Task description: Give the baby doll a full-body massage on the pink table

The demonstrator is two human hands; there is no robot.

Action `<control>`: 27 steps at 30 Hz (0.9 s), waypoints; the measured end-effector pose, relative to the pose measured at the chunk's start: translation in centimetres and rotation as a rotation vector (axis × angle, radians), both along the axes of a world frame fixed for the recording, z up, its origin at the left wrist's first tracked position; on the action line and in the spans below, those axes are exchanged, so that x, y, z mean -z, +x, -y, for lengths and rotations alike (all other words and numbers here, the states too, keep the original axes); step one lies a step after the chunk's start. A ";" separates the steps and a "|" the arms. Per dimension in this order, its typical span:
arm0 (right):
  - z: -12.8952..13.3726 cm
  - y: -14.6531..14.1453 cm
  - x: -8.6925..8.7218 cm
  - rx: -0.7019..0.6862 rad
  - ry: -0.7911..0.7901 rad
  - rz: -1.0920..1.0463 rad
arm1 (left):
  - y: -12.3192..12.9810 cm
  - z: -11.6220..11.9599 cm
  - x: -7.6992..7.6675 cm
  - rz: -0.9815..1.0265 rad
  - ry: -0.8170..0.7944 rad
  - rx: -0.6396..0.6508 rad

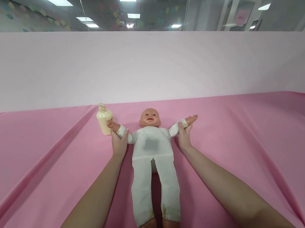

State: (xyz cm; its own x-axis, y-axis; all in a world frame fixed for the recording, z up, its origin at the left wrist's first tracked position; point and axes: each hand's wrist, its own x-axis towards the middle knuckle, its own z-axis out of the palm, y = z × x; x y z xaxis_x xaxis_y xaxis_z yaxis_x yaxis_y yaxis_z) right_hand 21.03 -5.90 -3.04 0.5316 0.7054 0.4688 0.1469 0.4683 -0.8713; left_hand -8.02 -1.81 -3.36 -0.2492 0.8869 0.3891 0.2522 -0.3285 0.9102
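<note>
A baby doll [152, 141] with a white cloth body lies on its back on the pink sheet [66, 192], head away from me and arms spread wide. My left hand [119, 142] is closed around the doll's arm on the left, near its wrist. On the other side, my right hand [184, 136] grips the doll's arm on the right, just below its plastic hand. A cream pump bottle [104, 119] stands upright behind the doll's left-side hand, which overlaps it in view. The doll's feet run out of the bottom of the picture.
Beyond the pink sheet rises a white wall [132, 68], topped by a glass window [156, 3] that shows ceiling lights. Folds and creases cross the sheet on both sides.
</note>
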 end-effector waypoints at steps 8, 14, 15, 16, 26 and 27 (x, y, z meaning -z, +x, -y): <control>1.0 -0.9 -1.4 0.012 0.114 0.191 | 0.3 0.4 -0.9 -0.087 0.248 0.007; 0.9 -1.0 -0.8 -0.042 0.123 0.473 | 0.7 0.4 -0.4 -0.436 0.286 -0.075; 0.8 -0.9 -0.7 -0.048 0.117 0.525 | 0.8 0.4 -0.3 -0.496 0.277 -0.113; 0.7 -0.8 -0.5 -0.051 0.111 0.574 | 0.9 0.5 -0.2 -0.548 0.268 -0.142; -0.2 -1.0 0.5 -0.047 0.113 1.003 | 2.0 0.9 0.1 -0.886 0.259 -0.073; -0.2 -1.1 0.5 -0.054 0.106 1.015 | 2.0 0.8 0.2 -0.905 0.256 -0.060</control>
State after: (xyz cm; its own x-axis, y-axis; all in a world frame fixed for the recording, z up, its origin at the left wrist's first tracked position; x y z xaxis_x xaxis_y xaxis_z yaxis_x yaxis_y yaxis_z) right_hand 19.96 -5.72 -3.51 -0.1825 0.6455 0.7417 0.7696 0.5633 -0.3008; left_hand -6.01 -2.65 -3.52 0.2008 0.7428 0.6387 0.8511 -0.4551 0.2617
